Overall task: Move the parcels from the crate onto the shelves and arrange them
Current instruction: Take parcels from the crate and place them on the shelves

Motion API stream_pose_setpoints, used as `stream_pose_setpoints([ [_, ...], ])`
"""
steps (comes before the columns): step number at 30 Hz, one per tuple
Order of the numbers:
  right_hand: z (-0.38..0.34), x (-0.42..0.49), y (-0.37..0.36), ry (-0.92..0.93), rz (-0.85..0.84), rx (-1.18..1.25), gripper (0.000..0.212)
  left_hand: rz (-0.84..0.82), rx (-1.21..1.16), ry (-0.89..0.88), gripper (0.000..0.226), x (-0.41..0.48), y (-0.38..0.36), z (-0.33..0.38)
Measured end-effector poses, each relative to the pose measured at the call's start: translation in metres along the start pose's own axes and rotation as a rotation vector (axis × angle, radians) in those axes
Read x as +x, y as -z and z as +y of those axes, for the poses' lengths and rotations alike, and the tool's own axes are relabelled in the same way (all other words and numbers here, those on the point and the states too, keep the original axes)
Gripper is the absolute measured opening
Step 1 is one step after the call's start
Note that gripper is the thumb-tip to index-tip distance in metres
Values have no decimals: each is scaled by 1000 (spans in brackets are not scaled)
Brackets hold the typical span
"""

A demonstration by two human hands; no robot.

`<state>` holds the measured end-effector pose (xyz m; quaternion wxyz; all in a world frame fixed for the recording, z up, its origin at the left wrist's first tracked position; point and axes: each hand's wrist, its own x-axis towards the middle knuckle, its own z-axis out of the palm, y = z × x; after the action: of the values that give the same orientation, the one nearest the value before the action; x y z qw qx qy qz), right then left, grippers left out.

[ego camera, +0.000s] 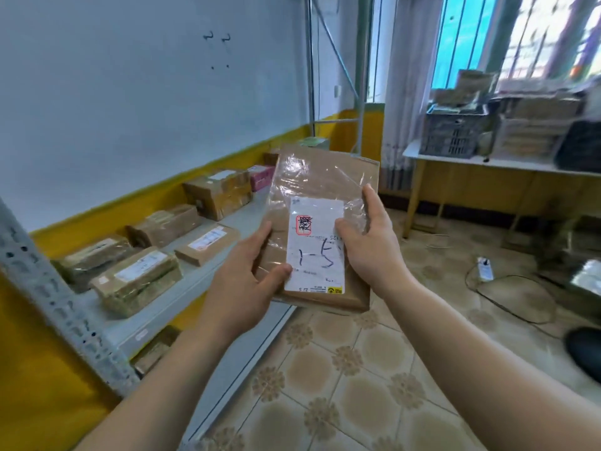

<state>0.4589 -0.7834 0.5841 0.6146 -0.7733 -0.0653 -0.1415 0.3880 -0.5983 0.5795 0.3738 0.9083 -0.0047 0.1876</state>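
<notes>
Flat parcel (325,177) mid-frame; our left hand (247,271) and right hand (370,242) each have a grip pinching one side edge. We judge it light, fairly stiff, film slippery: hold the edges, then lay it on the shelf (192,278) centre-left.

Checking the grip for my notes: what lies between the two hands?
In the head view, the parcel lies between the left hand and right hand, which grip its side edges; its white label shows between them.
</notes>
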Motion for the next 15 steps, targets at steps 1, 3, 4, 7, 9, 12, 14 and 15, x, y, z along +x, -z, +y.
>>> stream_pose_setpoints([
  [1, 6, 11, 10, -21, 10, -5, 74, -6, -2, -12, 70, 10, -12, 6],
  [3, 18, 34, 28, -48, 19, -20, 75, -14, -2, -35, 70, 31, -33, 16],
  [4, 23, 45, 35, -56, 19, -29, 75, -23, 1, -38, 70, 41, -43, 19],
  [7, 36, 80, 50, -77, 21, -37, 75, -54, -34, -32, 70, 74, -67, 23],
  [9, 47, 105, 54, -85, 20, -43, 76, -63, -56, -41, 70, 98, -82, 21],
  [12, 67, 148, 52, -89, 25, -71, 78, -74, -100, -37, 68, 140, -106, 12],
  [14, 81, 182, 47, -101, 40, -91, 77, -89, -133, -47, 66, 174, -123, 4],
  [15, 88, 200, 44, -110, 46, -100, 77, -102, -145, -61, 64, 192, -131, 0],
])
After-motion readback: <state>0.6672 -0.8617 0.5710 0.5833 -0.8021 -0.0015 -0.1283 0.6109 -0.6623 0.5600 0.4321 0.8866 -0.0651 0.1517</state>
